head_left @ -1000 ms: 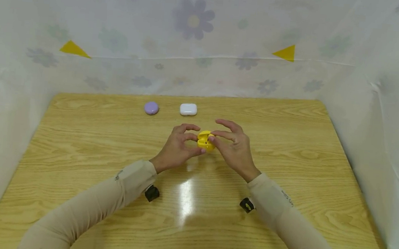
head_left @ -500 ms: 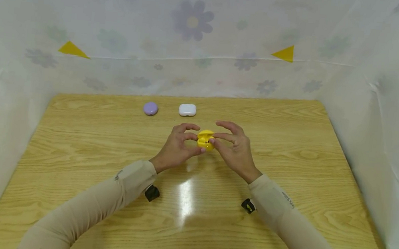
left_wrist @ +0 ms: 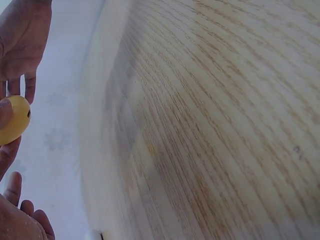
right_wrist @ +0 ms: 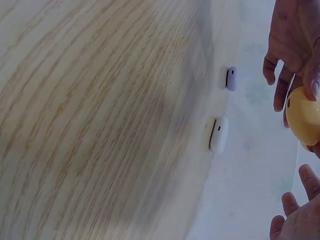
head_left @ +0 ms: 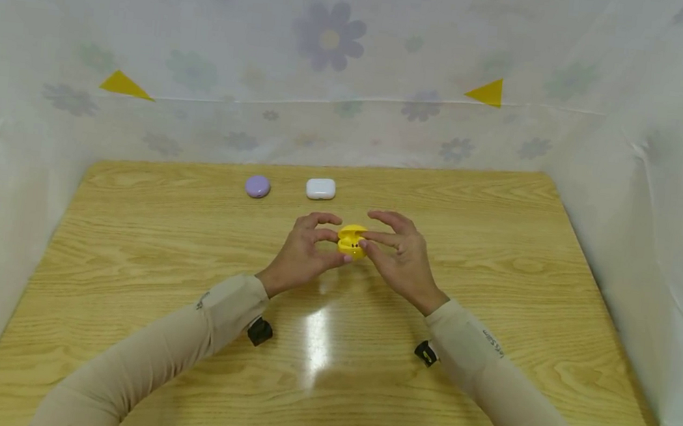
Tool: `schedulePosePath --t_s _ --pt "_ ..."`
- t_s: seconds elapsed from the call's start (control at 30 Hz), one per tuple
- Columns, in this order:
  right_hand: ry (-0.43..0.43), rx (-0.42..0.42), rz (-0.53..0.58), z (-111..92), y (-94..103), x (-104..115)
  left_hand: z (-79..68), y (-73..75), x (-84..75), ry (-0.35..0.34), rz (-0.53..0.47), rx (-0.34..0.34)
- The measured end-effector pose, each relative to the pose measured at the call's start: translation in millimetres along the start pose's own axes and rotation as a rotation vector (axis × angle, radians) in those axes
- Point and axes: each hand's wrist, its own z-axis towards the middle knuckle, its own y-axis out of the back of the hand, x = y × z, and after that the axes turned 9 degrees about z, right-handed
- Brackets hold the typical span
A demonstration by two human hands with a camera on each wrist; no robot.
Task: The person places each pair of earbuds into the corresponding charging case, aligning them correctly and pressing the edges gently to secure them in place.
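A yellow earbud charging case (head_left: 347, 249) with its lid raised is held above the table in the head view. My left hand (head_left: 304, 247) grips its left side between thumb and fingers. At the open right side, the thumb and index finger of my right hand (head_left: 405, 260) pinch a small yellow earbud, mostly hidden by the fingertips. Dark spots show inside the case beside that thumb. The right wrist view shows the left thumb pressed on the smooth yellow case (right_wrist: 304, 117). The left wrist view catches the case (left_wrist: 19, 120) at its edge.
Near the far table edge lie a round lilac case (head_left: 257, 186) and a white earbud case (head_left: 321, 188), both closed. The wood-grain table (head_left: 156, 277) is bounded by pale flowered sheeting (head_left: 220, 57) behind and at the sides.
The right thumb and index finger have shifted slightly down and right at the yellow case. The left hand stays nearly still, and the case remains raised with its lid up.
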Motion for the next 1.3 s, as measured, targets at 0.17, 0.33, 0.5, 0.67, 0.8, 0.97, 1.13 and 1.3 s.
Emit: schedulePosePath --t_s 0.17,0.33,0.5,0.67,0.8,0.97,1.13,1.3 --pt "0.037 -0.005 -0.019 0 -0.8 0 -0.6 -1.1 0.4 -0.011 -0.006 -0.005" --pt "0.067 -0.012 -0.036 -1 -0.7 0 -1.2 -1.5 0.5 -0.017 -0.008 -0.009" --pt "0.084 -0.027 -0.071 0 3.5 1 -1.2 -0.6 -0.3 -0.009 -0.012 0.003" --pt "-0.028 0.060 -0.106 1 10.8 2 0.3 1.8 -0.4 0.005 -0.015 0.017" --pt "-0.139 0.196 -0.135 0 12.0 1 2.1 3.5 0.3 0.020 -0.013 0.026" --pt "-0.150 0.206 -0.075 -2 8.0 -3 4.1 3.3 0.6 0.012 -0.008 0.039" --pt "-0.126 0.181 -0.046 -3 5.7 -4 4.4 2.8 -0.1 0.025 -0.014 0.053" --pt "-0.097 0.175 -0.047 -4 4.6 -8 4.2 1.3 0.0 0.059 -0.023 0.070"
